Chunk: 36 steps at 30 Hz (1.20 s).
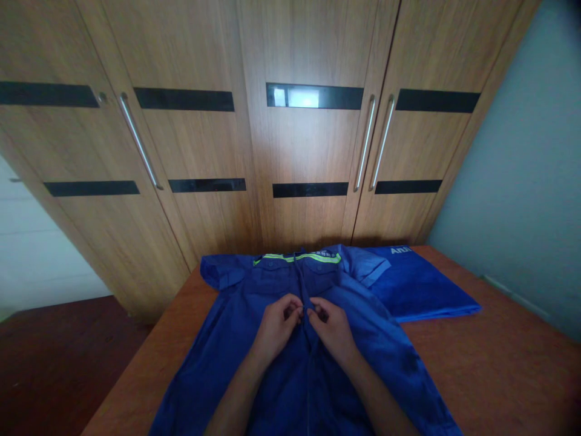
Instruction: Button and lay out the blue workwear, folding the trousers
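A blue short-sleeved work shirt (213,357) lies spread front side up, with a yellow-green reflective strip across its chest and two flapped pockets. At the middle of its front opening, my left hand (282,318) pinches the edge of the cloth with thumb and forefinger. Just to the right, my right hand (330,323) pinches the other front edge in the same way. The fingertips of both hands are close together over the placket. Any button between them is too small to make out. Below the hands the front edges run down slightly apart.
Under the shirt is a reddish-brown wooden table (508,357). A folded bright blue cloth (422,281) with white lettering lies at the right, partly beneath the shirt's sleeve. Behind the table stands a wooden wardrobe (308,151) with metal handles; a pale wall (521,200) rises on the right.
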Each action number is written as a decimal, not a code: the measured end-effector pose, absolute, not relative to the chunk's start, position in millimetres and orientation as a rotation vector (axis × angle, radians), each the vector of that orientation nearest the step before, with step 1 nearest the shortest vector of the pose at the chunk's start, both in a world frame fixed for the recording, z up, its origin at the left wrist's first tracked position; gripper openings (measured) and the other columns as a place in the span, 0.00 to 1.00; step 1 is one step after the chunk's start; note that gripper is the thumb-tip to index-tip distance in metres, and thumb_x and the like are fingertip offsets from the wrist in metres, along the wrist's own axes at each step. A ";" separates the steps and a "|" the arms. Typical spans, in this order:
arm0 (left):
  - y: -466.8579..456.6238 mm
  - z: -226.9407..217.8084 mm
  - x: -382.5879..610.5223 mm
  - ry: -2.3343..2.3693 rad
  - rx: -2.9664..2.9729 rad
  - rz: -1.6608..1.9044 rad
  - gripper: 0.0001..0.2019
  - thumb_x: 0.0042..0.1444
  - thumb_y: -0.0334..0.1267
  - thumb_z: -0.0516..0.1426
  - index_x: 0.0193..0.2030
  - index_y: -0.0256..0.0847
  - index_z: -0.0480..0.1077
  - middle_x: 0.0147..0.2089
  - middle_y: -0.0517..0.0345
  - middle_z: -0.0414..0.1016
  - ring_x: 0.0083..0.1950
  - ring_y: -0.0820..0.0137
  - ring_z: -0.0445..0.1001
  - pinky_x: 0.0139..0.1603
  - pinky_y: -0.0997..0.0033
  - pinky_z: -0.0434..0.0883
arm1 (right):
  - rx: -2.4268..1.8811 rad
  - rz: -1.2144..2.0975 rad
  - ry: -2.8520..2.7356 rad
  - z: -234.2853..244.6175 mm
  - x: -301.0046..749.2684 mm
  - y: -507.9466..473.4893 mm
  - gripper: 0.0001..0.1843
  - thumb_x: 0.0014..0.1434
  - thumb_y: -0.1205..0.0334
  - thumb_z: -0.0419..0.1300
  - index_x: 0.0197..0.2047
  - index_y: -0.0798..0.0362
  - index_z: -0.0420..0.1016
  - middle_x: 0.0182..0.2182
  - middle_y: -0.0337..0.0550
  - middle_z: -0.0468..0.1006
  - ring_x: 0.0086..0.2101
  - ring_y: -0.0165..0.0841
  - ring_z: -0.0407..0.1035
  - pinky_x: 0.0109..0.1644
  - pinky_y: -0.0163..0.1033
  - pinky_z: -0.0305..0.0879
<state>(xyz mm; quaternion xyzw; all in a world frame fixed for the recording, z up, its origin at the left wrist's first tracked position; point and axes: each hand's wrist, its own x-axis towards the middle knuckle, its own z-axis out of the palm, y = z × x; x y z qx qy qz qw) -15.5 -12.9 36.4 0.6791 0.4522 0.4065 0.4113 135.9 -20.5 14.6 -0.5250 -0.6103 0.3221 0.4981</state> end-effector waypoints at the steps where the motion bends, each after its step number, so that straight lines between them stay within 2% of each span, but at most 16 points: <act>1: -13.2 36.9 -15.3 1.143 1.729 1.015 0.07 0.55 0.38 0.54 0.35 0.39 0.70 0.27 0.59 0.72 0.30 0.70 0.72 0.33 0.74 0.66 | -1.264 0.780 -1.483 14.3 135.6 -20.5 0.16 0.53 0.58 0.56 0.41 0.57 0.77 0.22 0.37 0.71 0.25 0.31 0.66 0.30 0.35 0.61; 4: -14.5 39.3 -14.2 1.177 1.753 1.016 0.07 0.55 0.39 0.54 0.35 0.39 0.71 0.28 0.59 0.73 0.31 0.69 0.71 0.34 0.74 0.66 | -1.231 0.802 -1.530 15.4 134.5 -22.3 0.15 0.53 0.59 0.57 0.42 0.56 0.76 0.22 0.35 0.69 0.24 0.30 0.64 0.30 0.34 0.60; 7: -15.1 41.0 -13.0 1.186 1.683 1.079 0.11 0.56 0.44 0.54 0.34 0.39 0.71 0.30 0.58 0.73 0.33 0.69 0.71 0.34 0.73 0.65 | -1.165 0.877 -1.580 20.5 133.1 -27.4 0.17 0.53 0.60 0.58 0.46 0.55 0.72 0.22 0.33 0.67 0.24 0.29 0.63 0.29 0.33 0.59; 11: -12.4 39.0 -12.0 1.238 1.534 1.154 0.16 0.55 0.51 0.55 0.28 0.39 0.68 0.26 0.62 0.69 0.29 0.70 0.68 0.31 0.74 0.63 | -1.009 1.085 -1.626 26.6 132.7 -33.8 0.19 0.56 0.56 0.58 0.50 0.54 0.68 0.22 0.31 0.65 0.23 0.27 0.62 0.27 0.32 0.56; 15: -8.8 34.8 -10.9 1.268 1.459 1.138 0.15 0.49 0.49 0.58 0.26 0.39 0.67 0.22 0.65 0.66 0.26 0.72 0.66 0.27 0.75 0.61 | -0.976 1.167 -1.590 23.5 135.1 -30.9 0.19 0.58 0.54 0.57 0.50 0.53 0.70 0.22 0.32 0.68 0.24 0.27 0.62 0.27 0.32 0.57; 18: -9.1 34.1 -9.8 1.254 1.451 1.122 0.12 0.49 0.47 0.57 0.27 0.39 0.67 0.22 0.65 0.66 0.24 0.73 0.65 0.26 0.76 0.60 | -1.088 1.013 -1.571 20.0 137.9 -25.4 0.15 0.60 0.56 0.55 0.45 0.54 0.75 0.23 0.36 0.71 0.25 0.29 0.65 0.29 0.34 0.60; 23: -10.8 34.9 -8.9 1.265 1.486 1.145 0.08 0.49 0.42 0.56 0.27 0.38 0.68 0.23 0.65 0.66 0.25 0.74 0.64 0.26 0.76 0.59 | -1.118 0.617 -1.650 23.0 140.6 -23.7 0.10 0.59 0.62 0.55 0.36 0.52 0.78 0.34 0.44 0.76 0.34 0.33 0.69 0.39 0.36 0.65; 31: -11.8 28.5 -4.5 1.267 1.595 1.142 0.02 0.45 0.32 0.56 0.27 0.39 0.68 0.24 0.63 0.68 0.27 0.73 0.67 0.30 0.76 0.62 | -1.286 0.354 -1.790 17.8 138.9 -27.4 0.07 0.59 0.67 0.55 0.35 0.51 0.75 0.32 0.41 0.73 0.35 0.34 0.68 0.40 0.37 0.62; 36: -12.7 30.2 -2.1 1.235 1.616 1.142 0.03 0.48 0.34 0.55 0.30 0.39 0.68 0.26 0.62 0.70 0.29 0.72 0.69 0.31 0.76 0.64 | -1.246 0.395 -1.679 20.4 137.9 -27.3 0.07 0.59 0.66 0.54 0.33 0.51 0.74 0.31 0.41 0.74 0.35 0.34 0.68 0.40 0.37 0.62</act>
